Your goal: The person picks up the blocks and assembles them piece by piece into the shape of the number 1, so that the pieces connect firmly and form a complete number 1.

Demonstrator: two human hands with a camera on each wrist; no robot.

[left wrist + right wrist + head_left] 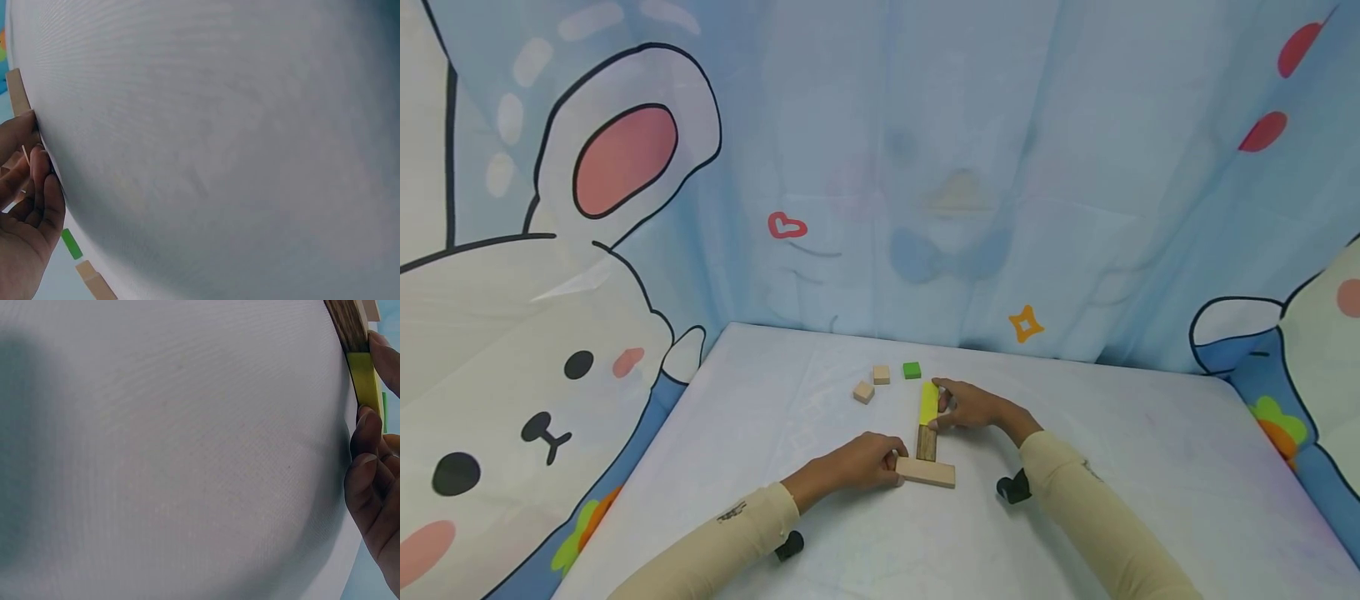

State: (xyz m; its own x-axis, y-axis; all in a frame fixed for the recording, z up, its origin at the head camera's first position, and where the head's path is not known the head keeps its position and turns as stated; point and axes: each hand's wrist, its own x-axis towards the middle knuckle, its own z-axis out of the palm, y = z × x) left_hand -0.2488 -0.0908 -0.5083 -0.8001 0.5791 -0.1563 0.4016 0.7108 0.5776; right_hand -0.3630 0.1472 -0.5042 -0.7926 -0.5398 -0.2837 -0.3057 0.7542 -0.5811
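My left hand (868,462) grips the left end of a pale wooden block (931,473) between thumb and fingers; the block lies crosswise on the table. From its far side a dark brown wood-grained block (927,444) runs away from me. A yellow block (928,402) continues that line, its near end against the brown one. My right hand (973,406) holds the yellow block from the right, thumb near its near end and fingers toward its far end. In the right wrist view the thumb lies by the joint of the yellow block (365,381) and the brown block (347,325).
Beyond the left hand are two small pale wooden cubes (881,374) and a small green block (912,370), left of and behind the yellow block. A white cloth covers the table (1150,467). A printed blue curtain (880,167) hangs along the back and sides.
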